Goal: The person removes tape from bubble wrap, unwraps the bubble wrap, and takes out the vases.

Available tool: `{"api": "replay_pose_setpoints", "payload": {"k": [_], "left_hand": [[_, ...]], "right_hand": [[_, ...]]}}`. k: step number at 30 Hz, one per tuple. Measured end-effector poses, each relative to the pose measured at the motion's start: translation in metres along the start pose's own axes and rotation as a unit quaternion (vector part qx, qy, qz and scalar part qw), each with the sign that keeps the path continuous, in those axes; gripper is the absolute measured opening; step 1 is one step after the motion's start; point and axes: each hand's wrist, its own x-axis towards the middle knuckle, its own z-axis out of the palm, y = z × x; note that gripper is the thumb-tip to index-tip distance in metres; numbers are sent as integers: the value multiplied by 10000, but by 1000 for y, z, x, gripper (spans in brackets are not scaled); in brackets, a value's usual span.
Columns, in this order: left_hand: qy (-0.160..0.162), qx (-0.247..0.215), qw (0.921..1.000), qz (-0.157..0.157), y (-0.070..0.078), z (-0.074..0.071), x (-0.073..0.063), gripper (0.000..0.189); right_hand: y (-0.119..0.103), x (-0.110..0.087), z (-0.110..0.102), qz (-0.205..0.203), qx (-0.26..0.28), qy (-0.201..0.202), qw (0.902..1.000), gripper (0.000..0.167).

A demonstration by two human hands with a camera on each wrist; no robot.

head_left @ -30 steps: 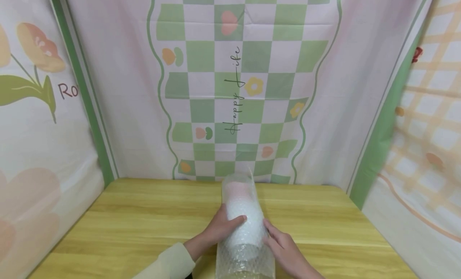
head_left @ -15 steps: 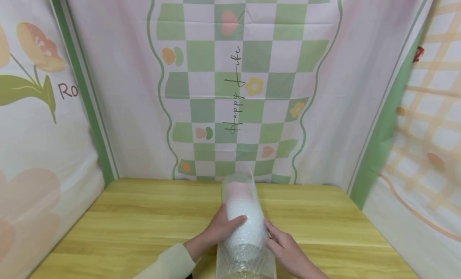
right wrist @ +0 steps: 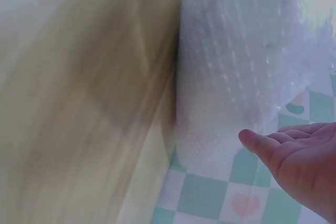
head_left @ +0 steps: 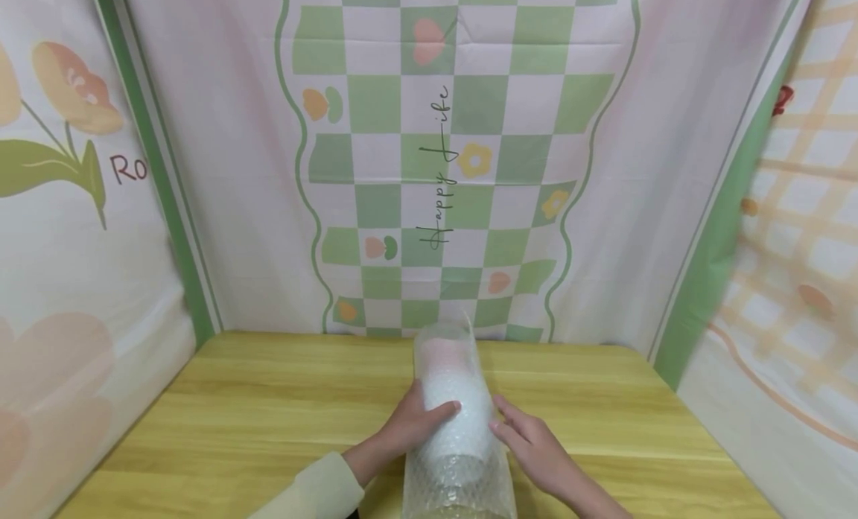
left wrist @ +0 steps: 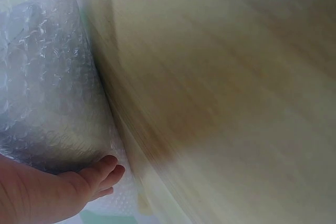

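Note:
A white cylinder with a pinkish far end, rolled in clear bubble wrap [head_left: 456, 422], lies lengthwise on the wooden table in the head view. The loose wrap [head_left: 459, 485] extends past its near end. My left hand [head_left: 410, 422] holds the bundle from the left, thumb across the top; its other fingers are mostly hidden behind it. On the right side, my right hand [head_left: 536, 444] has its fingertips right at the wrap, thumb and fingers fairly straight. The right wrist view shows that hand [right wrist: 299, 161] beside the wrapped cylinder [right wrist: 226, 77], palm turned toward it.
The wooden table [head_left: 281, 400] spreads out on both sides of the bundle. Behind it hangs a green-and-white checked cloth [head_left: 375, 154], with a flowered cloth [head_left: 74, 266] to the left and an orange plaid one [head_left: 804, 243] to the right.
My right hand has shifted slightly up along the wrap, and its fingers have loosened from the side. The left hand and the bundle keep their places.

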Motion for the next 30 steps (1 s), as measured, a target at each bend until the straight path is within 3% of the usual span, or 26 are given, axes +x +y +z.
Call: {"api": "replay_pose_setpoints", "payload": {"k": [5,18,30], "left_hand": [[-25,-30,10000,49,-1,-1,1,95],[-33,-96,9999,-61,-2,1,0,100],[32,2,10000,-74,-3,1,3,98]], "right_hand": [[-1,9,-2,137,-52,120,9998,55],[12,31,-2,622,257,-135,9976,65],[19,42,2,545,552,-421,9961,73]]}}
